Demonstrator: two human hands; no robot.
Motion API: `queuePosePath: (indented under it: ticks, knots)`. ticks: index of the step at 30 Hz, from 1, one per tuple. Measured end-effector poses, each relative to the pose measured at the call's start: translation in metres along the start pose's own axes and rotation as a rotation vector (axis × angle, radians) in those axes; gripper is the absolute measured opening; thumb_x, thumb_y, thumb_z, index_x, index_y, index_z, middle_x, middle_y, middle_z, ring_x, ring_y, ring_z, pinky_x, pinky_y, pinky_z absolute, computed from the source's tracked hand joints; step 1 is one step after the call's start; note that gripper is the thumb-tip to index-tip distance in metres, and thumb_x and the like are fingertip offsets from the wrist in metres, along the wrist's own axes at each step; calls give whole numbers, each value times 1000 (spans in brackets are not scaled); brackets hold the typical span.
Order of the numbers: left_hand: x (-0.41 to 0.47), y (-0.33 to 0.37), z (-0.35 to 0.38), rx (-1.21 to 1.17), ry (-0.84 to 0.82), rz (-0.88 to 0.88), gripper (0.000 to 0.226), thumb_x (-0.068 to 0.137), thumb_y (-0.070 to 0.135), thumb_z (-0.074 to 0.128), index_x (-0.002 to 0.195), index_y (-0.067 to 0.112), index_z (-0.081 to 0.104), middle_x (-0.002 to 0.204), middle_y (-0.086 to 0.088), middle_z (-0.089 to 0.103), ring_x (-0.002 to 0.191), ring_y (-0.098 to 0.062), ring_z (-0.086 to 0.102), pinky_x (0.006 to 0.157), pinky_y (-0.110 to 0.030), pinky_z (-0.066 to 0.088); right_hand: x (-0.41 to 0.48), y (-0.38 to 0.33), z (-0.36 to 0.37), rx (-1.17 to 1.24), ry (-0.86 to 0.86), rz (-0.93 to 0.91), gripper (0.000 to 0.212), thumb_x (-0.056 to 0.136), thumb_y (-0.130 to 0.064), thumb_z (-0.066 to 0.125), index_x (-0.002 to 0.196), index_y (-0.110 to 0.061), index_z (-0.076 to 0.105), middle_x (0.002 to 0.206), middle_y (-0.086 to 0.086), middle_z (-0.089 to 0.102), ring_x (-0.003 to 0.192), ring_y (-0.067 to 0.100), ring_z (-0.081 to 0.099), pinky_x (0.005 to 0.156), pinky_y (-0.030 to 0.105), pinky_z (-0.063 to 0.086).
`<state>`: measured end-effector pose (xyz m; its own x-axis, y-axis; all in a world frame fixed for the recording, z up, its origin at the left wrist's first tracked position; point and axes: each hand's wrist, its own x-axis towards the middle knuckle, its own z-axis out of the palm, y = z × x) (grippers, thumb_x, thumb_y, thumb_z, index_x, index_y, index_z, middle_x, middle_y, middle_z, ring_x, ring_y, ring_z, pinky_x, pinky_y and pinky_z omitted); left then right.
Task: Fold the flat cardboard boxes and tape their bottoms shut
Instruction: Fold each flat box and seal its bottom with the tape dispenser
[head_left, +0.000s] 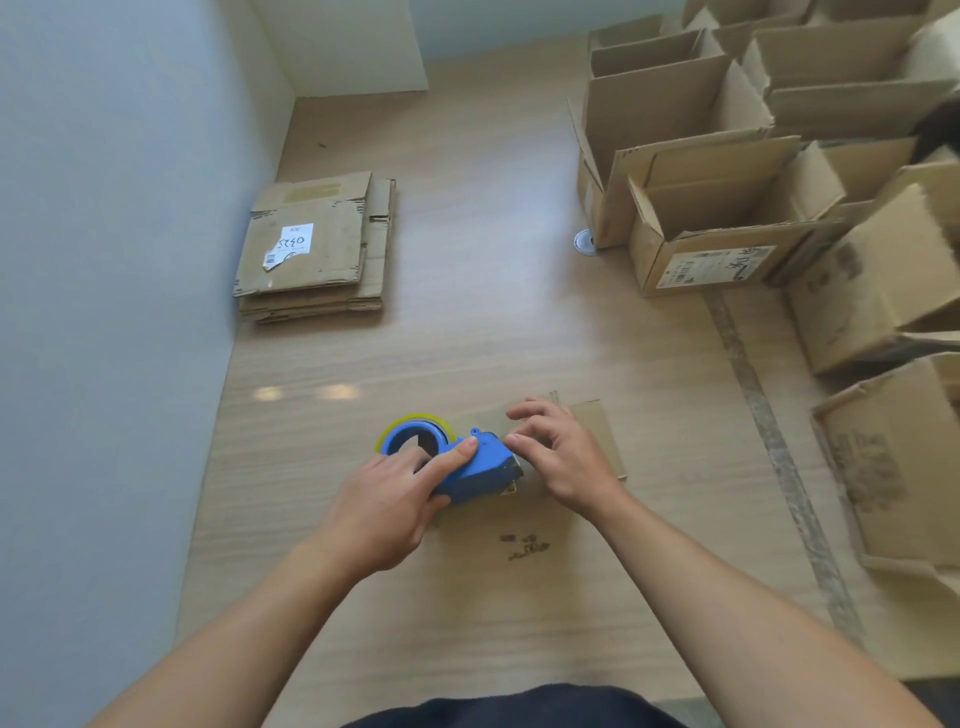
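Observation:
A blue tape dispenser with a yellow-edged tape roll is gripped in my left hand, the thumb lying along its top. It sits over a cardboard box on the floor in front of me. My right hand is at the dispenser's front end above the box, fingers bent. Whether they pinch the tape end is hidden. A stack of flat cardboard boxes lies further away on the left by the wall.
Several folded open boxes crowd the right side and far right corner. A small white round object lies beside them. A pale wall runs along the left. A grey strip crosses the wooden floor at right.

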<state>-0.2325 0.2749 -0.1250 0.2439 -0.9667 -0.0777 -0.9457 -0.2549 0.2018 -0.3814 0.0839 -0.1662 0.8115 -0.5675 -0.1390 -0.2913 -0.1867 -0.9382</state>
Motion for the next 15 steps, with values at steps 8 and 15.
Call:
queuePosePath:
  ticks: [8, 15]
  knots:
    - [10, 5, -2, 38, -65, -13, 83, 97, 34, 55, 141, 61, -11, 88, 6, 47, 69, -23, 46, 66, -33, 41, -29, 8, -44, 248, 222, 145, 21, 90, -6, 68, 70, -4, 68, 105, -1, 64, 93, -1, 61, 85, 12, 44]
    - [15, 13, -13, 49, -151, -73, 70, 103, 40, 40, 134, 60, -20, 105, 5, 46, 87, -23, 47, 81, -31, 38, -18, 19, -68, 544, 295, 441, 21, 99, -12, 56, 78, -11, 59, 85, 5, 68, 86, 17, 69, 68, 29, 49]
